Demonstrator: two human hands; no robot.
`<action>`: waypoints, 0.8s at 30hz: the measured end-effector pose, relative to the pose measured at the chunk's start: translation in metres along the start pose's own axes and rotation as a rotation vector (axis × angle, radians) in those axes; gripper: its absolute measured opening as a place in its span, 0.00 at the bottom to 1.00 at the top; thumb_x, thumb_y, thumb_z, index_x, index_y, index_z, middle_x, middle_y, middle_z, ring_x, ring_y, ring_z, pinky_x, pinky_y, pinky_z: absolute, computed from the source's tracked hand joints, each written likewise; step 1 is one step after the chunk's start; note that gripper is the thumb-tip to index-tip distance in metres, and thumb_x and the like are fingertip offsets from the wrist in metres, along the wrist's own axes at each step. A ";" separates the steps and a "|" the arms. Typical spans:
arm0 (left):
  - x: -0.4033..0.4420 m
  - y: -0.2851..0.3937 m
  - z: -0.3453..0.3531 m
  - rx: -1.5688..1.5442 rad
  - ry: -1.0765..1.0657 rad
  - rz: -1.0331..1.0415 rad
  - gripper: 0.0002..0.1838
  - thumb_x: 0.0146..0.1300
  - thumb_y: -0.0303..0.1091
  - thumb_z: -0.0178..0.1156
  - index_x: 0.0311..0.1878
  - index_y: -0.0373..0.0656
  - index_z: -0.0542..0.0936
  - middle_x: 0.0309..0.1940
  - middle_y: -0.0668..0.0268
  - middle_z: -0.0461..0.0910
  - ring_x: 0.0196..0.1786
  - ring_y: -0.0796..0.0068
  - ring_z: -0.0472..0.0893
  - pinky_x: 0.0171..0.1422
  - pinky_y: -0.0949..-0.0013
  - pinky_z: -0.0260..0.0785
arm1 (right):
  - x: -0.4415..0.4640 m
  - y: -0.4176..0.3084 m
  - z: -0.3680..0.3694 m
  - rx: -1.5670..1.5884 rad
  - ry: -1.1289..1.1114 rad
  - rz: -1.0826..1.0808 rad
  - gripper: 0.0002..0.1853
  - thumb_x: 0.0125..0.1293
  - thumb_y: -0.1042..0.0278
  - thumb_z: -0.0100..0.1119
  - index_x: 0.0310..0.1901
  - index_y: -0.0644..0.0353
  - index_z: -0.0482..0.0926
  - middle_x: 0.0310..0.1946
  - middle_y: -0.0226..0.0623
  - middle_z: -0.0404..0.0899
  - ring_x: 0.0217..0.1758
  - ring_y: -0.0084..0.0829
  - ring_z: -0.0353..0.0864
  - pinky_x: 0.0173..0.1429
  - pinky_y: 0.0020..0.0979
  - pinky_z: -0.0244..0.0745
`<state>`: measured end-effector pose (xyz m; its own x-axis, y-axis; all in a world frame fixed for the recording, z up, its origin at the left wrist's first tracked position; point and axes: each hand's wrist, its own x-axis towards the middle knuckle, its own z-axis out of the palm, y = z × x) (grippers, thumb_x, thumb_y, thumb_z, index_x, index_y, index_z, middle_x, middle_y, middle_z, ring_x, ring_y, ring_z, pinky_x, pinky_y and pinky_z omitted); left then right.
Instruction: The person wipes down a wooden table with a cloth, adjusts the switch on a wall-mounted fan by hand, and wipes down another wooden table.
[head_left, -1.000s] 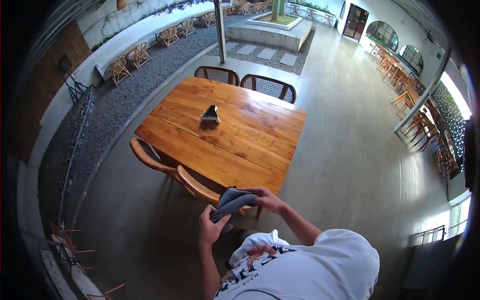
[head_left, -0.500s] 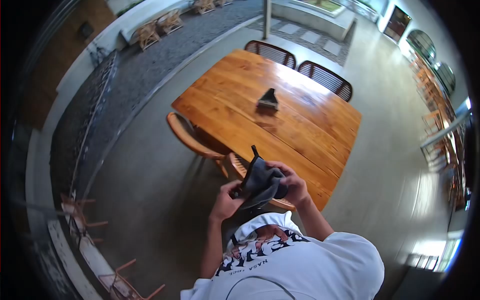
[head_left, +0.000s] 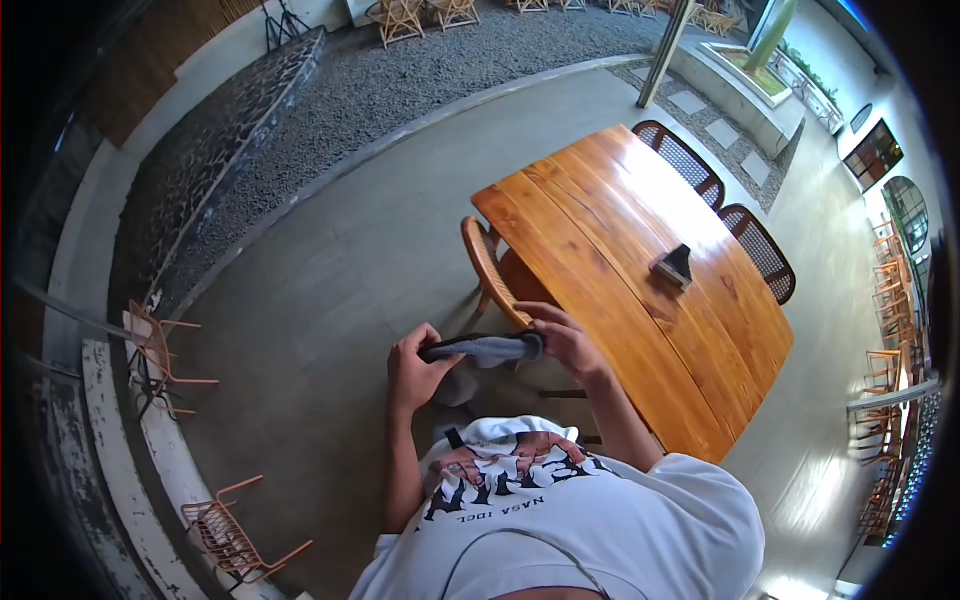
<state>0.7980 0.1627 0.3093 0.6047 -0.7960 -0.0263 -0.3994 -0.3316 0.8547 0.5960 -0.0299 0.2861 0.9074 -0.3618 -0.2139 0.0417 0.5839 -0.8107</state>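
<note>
A grey cloth item with black edging is stretched between both my hands in front of my chest, seen nearly edge-on. My left hand has its fingers closed on the dark left end. At the other end, my right hand grips the cloth, thumb below and fingers over the top. The folds hide its full shape. Beyond my right hand is a wooden table, on which a small black wedge-shaped holder stands.
A wooden chair is tucked at the table's near left side. Two dark woven-back chairs line the far side. Metal-framed chairs stand by the low wall at left. A post rises behind the table.
My view has swung left, so the table now appears farther right. The cloth went from bunched and hanging, its black tab upward, to drawn out level between my hands, which are farther apart.
</note>
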 end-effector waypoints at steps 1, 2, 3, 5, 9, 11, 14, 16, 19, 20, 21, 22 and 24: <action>0.008 -0.010 -0.013 0.003 -0.008 0.000 0.15 0.52 0.25 0.74 0.31 0.38 0.73 0.29 0.69 0.77 0.37 0.83 0.76 0.44 0.75 0.69 | 0.024 0.011 0.011 -0.104 0.073 0.024 0.23 0.74 0.59 0.56 0.67 0.58 0.74 0.48 0.27 0.77 0.50 0.19 0.73 0.57 0.24 0.69; 0.022 -0.023 -0.025 -0.116 -0.101 0.026 0.14 0.53 0.25 0.73 0.34 0.39 0.73 0.29 0.68 0.78 0.38 0.82 0.76 0.45 0.74 0.70 | 0.039 0.021 0.024 -0.164 0.086 0.004 0.22 0.75 0.59 0.57 0.67 0.57 0.74 0.45 0.25 0.77 0.50 0.18 0.72 0.55 0.23 0.69; 0.040 -0.030 -0.037 -0.232 -0.202 0.055 0.13 0.55 0.25 0.71 0.37 0.39 0.74 0.30 0.68 0.78 0.39 0.82 0.77 0.46 0.74 0.71 | 0.050 0.021 0.041 -0.223 0.105 -0.021 0.22 0.75 0.60 0.57 0.67 0.56 0.74 0.42 0.23 0.77 0.49 0.17 0.72 0.53 0.22 0.69; 0.071 -0.030 -0.055 -0.210 -0.317 0.107 0.14 0.56 0.26 0.70 0.41 0.39 0.75 0.32 0.66 0.79 0.39 0.80 0.78 0.47 0.72 0.71 | 0.065 0.023 0.053 -0.195 0.111 -0.100 0.22 0.72 0.66 0.60 0.66 0.57 0.75 0.42 0.26 0.76 0.45 0.17 0.72 0.50 0.21 0.69; 0.134 -0.034 -0.069 0.008 -0.478 0.129 0.19 0.58 0.27 0.67 0.53 0.40 0.78 0.36 0.59 0.81 0.43 0.71 0.81 0.52 0.67 0.73 | 0.091 0.045 0.030 -0.255 0.637 -0.392 0.15 0.69 0.77 0.54 0.55 0.61 0.81 0.45 0.30 0.81 0.50 0.18 0.76 0.53 0.21 0.70; 0.171 -0.033 -0.061 0.079 -0.550 0.127 0.20 0.59 0.27 0.67 0.55 0.41 0.79 0.38 0.58 0.82 0.44 0.68 0.82 0.54 0.65 0.73 | 0.101 0.037 0.022 -0.180 0.781 -0.471 0.13 0.70 0.79 0.53 0.53 0.63 0.82 0.43 0.29 0.82 0.45 0.18 0.78 0.53 0.20 0.70; 0.228 -0.031 -0.031 0.133 -0.685 0.128 0.22 0.60 0.27 0.66 0.58 0.41 0.79 0.40 0.56 0.83 0.48 0.63 0.83 0.60 0.62 0.73 | 0.129 0.031 -0.008 -0.251 0.980 -0.570 0.12 0.70 0.82 0.51 0.48 0.64 0.83 0.40 0.30 0.81 0.44 0.19 0.78 0.52 0.20 0.69; 0.269 -0.034 -0.006 -0.047 -0.754 0.281 0.21 0.60 0.25 0.66 0.58 0.41 0.79 0.42 0.56 0.84 0.49 0.63 0.83 0.60 0.63 0.73 | 0.150 0.008 -0.025 -0.473 1.220 -0.718 0.12 0.70 0.84 0.48 0.44 0.65 0.83 0.35 0.31 0.77 0.42 0.22 0.76 0.51 0.21 0.68; 0.344 -0.034 0.044 -0.061 -0.578 0.490 0.19 0.61 0.20 0.61 0.57 0.38 0.79 0.45 0.56 0.84 0.50 0.60 0.83 0.61 0.61 0.73 | 0.196 -0.024 -0.075 -0.729 1.453 -0.794 0.11 0.67 0.85 0.50 0.41 0.66 0.83 0.34 0.39 0.75 0.40 0.30 0.75 0.46 0.26 0.69; 0.370 -0.038 0.058 -0.033 -0.521 0.557 0.21 0.61 0.21 0.62 0.59 0.39 0.78 0.48 0.54 0.83 0.52 0.56 0.82 0.63 0.60 0.72 | 0.212 -0.046 -0.074 -0.705 1.485 -0.753 0.11 0.65 0.84 0.52 0.41 0.65 0.84 0.34 0.42 0.75 0.40 0.37 0.76 0.46 0.31 0.71; 0.401 -0.033 0.077 -0.019 -0.455 0.646 0.23 0.61 0.22 0.63 0.61 0.39 0.77 0.51 0.53 0.82 0.55 0.53 0.81 0.64 0.58 0.71 | 0.233 -0.056 -0.092 -0.804 1.497 -0.709 0.11 0.65 0.82 0.54 0.44 0.64 0.84 0.40 0.45 0.76 0.45 0.41 0.77 0.51 0.34 0.71; 0.422 -0.028 0.090 0.104 -0.300 0.741 0.25 0.60 0.23 0.64 0.63 0.40 0.74 0.54 0.51 0.80 0.58 0.51 0.79 0.65 0.56 0.70 | 0.250 -0.056 -0.108 -0.910 1.505 -0.645 0.12 0.65 0.80 0.55 0.47 0.63 0.84 0.45 0.47 0.78 0.50 0.45 0.78 0.56 0.37 0.72; 0.454 -0.029 0.117 0.375 -0.049 0.817 0.32 0.60 0.29 0.65 0.69 0.42 0.68 0.63 0.48 0.73 0.65 0.45 0.72 0.69 0.53 0.65 | 0.286 -0.053 -0.131 -1.343 1.638 -0.511 0.18 0.63 0.75 0.60 0.56 0.60 0.80 0.59 0.54 0.74 0.64 0.53 0.73 0.68 0.44 0.68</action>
<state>1.0035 -0.2479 0.2119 0.0071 -0.8740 0.4858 -0.8956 0.2106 0.3919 0.7980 -0.2598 0.1963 -0.1784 -0.8303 0.5280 -0.8001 -0.1900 -0.5691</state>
